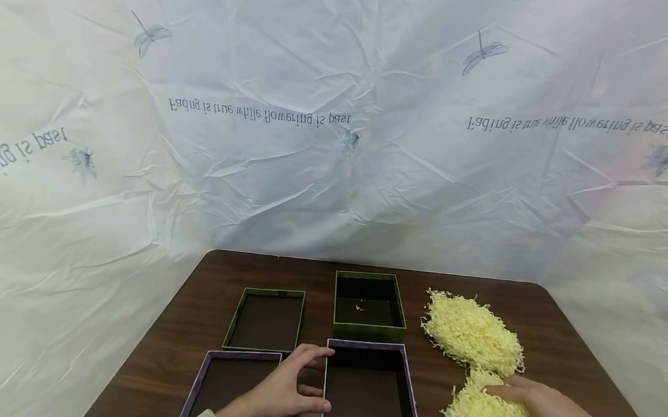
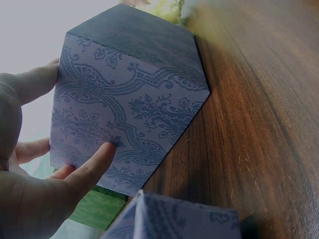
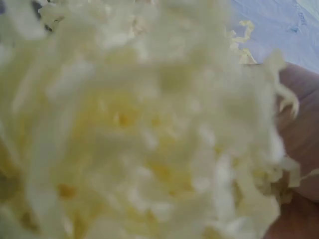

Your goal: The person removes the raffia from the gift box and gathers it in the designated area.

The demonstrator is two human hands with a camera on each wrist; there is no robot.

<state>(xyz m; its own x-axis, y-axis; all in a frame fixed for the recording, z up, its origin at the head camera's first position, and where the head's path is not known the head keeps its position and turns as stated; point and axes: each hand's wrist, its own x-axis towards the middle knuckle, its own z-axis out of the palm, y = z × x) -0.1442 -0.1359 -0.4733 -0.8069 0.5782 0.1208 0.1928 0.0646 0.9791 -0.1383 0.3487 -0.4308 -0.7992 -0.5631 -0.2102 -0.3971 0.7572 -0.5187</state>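
Observation:
My left hand (image 1: pixel 289 386) rests its spread fingers against the left side of an open purple-rimmed box (image 1: pixel 411 395). In the left wrist view, fingertips touch the rim and the patterned outer wall of that purple box (image 2: pixel 119 109). On the right, my right hand (image 1: pixel 558 415) grips a clump of pale yellow shredded paper (image 1: pixel 485 416). This clump of shreds (image 3: pixel 149 129) fills most of the right wrist view, blurred, with part of the hand at its right edge. A larger heap of the same shredded paper (image 1: pixel 473 331) lies just beyond it.
Behind the purple box stands a deep green box (image 1: pixel 368 332) with a few shreds inside. To the left lie a shallow green-rimmed lid (image 1: pixel 270 320) and a purple-rimmed lid (image 1: pixel 196 386). All stand on a dark wooden table (image 1: pixel 155 351) before a printed white sheet (image 1: pixel 335 189).

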